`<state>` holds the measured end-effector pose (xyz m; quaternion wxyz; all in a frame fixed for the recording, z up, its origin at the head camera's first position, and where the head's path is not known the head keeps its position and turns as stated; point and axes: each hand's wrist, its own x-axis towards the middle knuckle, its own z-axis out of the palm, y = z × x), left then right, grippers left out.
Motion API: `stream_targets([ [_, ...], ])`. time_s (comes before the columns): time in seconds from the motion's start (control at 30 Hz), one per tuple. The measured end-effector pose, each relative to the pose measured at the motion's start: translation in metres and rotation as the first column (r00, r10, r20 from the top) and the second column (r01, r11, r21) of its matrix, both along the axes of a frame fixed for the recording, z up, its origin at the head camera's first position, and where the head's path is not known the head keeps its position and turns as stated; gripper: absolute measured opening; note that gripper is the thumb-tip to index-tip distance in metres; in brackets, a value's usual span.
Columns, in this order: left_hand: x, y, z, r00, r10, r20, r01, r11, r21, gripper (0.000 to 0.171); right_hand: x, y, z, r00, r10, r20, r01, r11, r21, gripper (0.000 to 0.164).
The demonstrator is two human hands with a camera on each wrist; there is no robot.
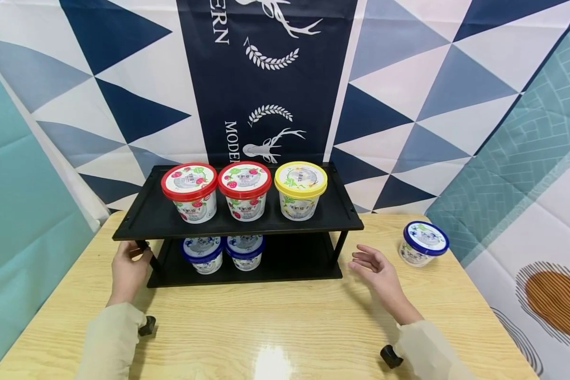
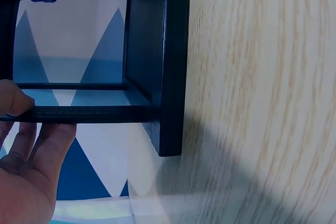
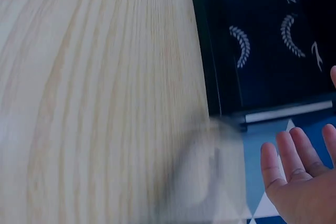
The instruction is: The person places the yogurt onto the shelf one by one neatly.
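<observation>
A black two-tier rack point(image 1: 266, 226) stands on the table. My left hand point(image 1: 128, 273) pinches its front left post; in the left wrist view the thumb lies on one side of the post point(image 2: 94, 114) and the fingers on the other. Off the rack's right end, my right hand point(image 1: 382, 279) is held with loosely extended fingers point(image 3: 294, 156) and nothing in them. Two red-lidded tubs point(image 1: 190, 195) point(image 1: 245, 191) and a yellow-lidded tub point(image 1: 300, 192) sit on the upper tier. Two blue-lidded tubs point(image 1: 203, 256) point(image 1: 245, 253) stand on the lower tier at the left.
Another blue-lidded tub point(image 1: 421, 245) stands on the wooden table point(image 1: 247, 327) to the right of my right hand, near the table's right edge. Patterned cloth point(image 1: 271, 79) hangs directly behind the rack.
</observation>
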<state>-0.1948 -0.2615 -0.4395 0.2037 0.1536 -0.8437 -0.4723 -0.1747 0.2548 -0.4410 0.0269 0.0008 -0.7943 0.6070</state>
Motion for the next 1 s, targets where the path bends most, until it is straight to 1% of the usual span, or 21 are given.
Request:
stream_targets([
  [0.17,-0.001,0.001,-0.001,1.0,0.005,-0.031,-0.005,1.0,0.001,0.018,0.004,0.015,-0.004,0.999,-0.044,0.006,0.043,0.998,0.048,0.063],
  [0.27,-0.001,0.001,-0.001,0.999,0.003,-0.044,-0.003,1.0,-0.008,0.017,0.005,0.025,-0.006,0.998,-0.064,-0.002,0.064,0.996,0.057,0.061],
  [0.47,-0.001,0.0,-0.001,0.999,0.002,-0.04,-0.002,1.0,-0.008,0.018,0.008,0.043,-0.007,0.995,-0.088,-0.049,0.091,0.994,0.06,0.056],
  [0.67,-0.001,0.0,-0.001,1.0,0.0,-0.027,0.0,1.0,-0.011,0.019,0.012,0.059,-0.005,0.989,-0.116,-0.092,0.119,0.993,0.029,0.048],
  [0.8,-0.001,0.0,0.0,1.0,0.0,-0.027,-0.001,1.0,-0.004,0.018,0.016,0.068,-0.006,0.985,-0.146,-0.093,0.147,0.989,0.002,0.044],
  [0.87,0.0,0.0,0.0,0.999,-0.005,-0.034,0.005,1.0,0.0,0.018,0.019,0.073,-0.007,0.983,-0.16,-0.087,0.159,0.987,-0.023,0.04],
  [0.93,0.0,0.0,0.0,0.999,-0.012,-0.041,0.012,1.0,0.001,0.019,0.02,0.077,-0.008,0.983,-0.165,-0.081,0.159,0.985,-0.074,0.036],
  [1.0,0.001,0.0,0.0,0.999,-0.02,-0.049,0.02,1.0,0.001,0.019,0.022,0.082,-0.009,0.981,-0.173,-0.083,0.166,0.982,-0.091,0.035],
])
